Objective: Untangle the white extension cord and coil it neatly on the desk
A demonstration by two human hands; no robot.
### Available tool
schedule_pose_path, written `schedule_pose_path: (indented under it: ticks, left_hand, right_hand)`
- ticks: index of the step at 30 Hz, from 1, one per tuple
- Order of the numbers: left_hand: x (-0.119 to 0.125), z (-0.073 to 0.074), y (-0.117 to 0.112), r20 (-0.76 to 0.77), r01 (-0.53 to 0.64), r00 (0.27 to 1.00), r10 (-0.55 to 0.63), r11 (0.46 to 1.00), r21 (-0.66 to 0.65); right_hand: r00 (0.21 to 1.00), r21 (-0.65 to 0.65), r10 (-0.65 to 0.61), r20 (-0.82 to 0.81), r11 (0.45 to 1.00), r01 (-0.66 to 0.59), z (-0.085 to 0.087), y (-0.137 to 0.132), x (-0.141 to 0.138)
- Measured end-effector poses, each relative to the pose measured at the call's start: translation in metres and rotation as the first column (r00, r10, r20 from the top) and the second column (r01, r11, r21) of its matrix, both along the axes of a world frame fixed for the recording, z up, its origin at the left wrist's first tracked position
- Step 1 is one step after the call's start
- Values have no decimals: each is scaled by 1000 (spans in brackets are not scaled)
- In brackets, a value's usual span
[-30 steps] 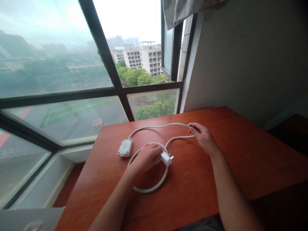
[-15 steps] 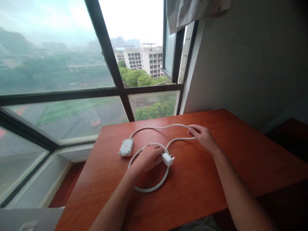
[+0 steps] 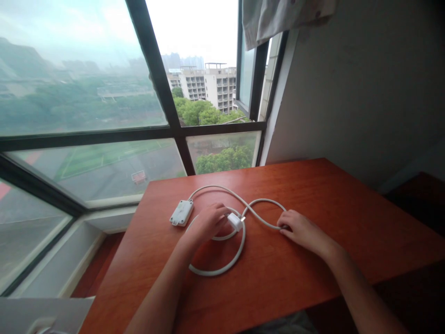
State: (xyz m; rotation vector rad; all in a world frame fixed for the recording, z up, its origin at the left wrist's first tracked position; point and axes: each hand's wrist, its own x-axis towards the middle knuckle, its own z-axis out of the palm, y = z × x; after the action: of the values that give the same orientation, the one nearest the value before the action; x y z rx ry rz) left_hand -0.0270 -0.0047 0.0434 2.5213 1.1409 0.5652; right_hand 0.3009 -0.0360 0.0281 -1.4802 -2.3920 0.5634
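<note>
A white power cord (image 3: 264,221) lies partly coiled on the table, crossing itself near the middle. At one end is a flat white box (image 3: 181,212) with small tabs, lying at the far left. My left hand (image 3: 205,227) is inside the coil, its fingers closed at the white plug (image 3: 235,222), whose metal pins point right. Part of the grip is hidden behind the hand. To the right, my right hand (image 3: 301,229) pinches the cord at the outer bend of a loop, close to the tabletop.
The reddish-brown wooden table (image 3: 274,283) reaches to a large window with dark frames (image 3: 139,135). A grey wall (image 3: 333,93) rises on the right. Part of a curtain (image 3: 278,21) hangs at the top, beside an open window pane.
My right hand has moved down and toward me, pulling the cord into a crossed loop. My left hand and the plug have shifted slightly left and away from me.
</note>
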Motion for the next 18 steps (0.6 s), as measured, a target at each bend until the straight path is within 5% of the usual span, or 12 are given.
schedule_pose_path:
  ticks: [7, 13, 18]
  left_hand:
    - [-10, 8, 6, 119, -58, 991, 57, 998, 1]
    - [-10, 6, 7, 149, -68, 987, 62, 997, 34]
    - [-10, 6, 6, 138, -112, 986, 93, 984, 139]
  right_hand:
    - [965, 119, -105, -241, 983, 137, 2, -4, -49]
    - [922, -75, -202, -332, 979, 187, -13, -1, -111]
    - [806, -90, -191, -561, 981, 171, -6, 2, -127]
